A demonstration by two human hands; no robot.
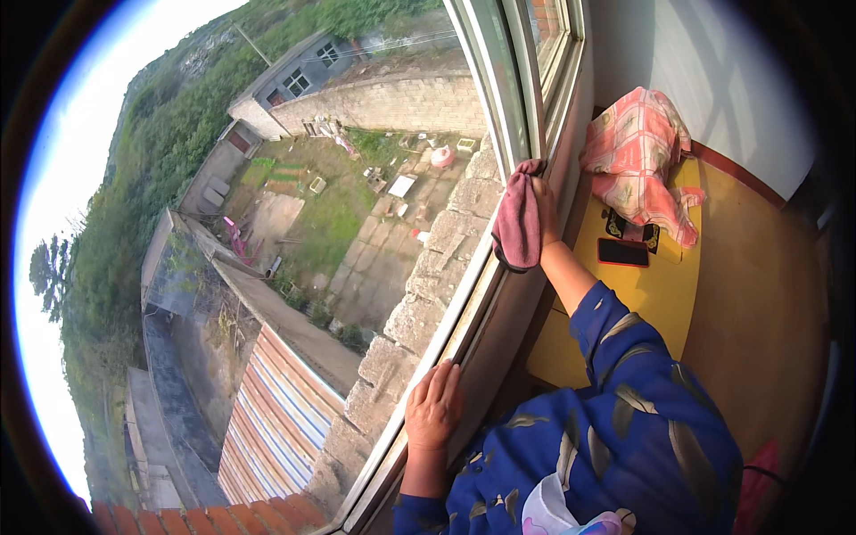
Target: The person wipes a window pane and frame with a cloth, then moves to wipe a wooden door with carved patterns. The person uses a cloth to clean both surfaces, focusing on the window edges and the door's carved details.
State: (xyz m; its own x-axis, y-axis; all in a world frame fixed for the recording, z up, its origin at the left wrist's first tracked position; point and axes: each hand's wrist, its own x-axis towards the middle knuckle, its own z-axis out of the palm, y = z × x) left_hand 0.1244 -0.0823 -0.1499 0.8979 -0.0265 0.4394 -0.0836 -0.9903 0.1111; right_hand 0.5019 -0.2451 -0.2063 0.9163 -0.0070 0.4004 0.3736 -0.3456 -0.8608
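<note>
My right hand (547, 207) holds a dusky pink cloth (518, 224) with a dark edging. The cloth lies against the upright edge of the sliding window sash (515, 87), where it meets the bottom track. Lower in the view, my left hand (436, 404) rests flat on the white window frame (471, 314), its fingers stretched out and holding nothing. The window is open beside both hands, and the rough stone ledge (414, 294) runs along its outer side. Part of my right hand is hidden behind the cloth.
Indoors, a yellow table (662, 294) bears a phone (622, 252) and a pink checked cloth (638, 157) draped over something hidden. Outside, far below, are a walled yard (334, 221) and a striped corrugated roof (281, 421). Red bricks (221, 521) edge the opening's near end.
</note>
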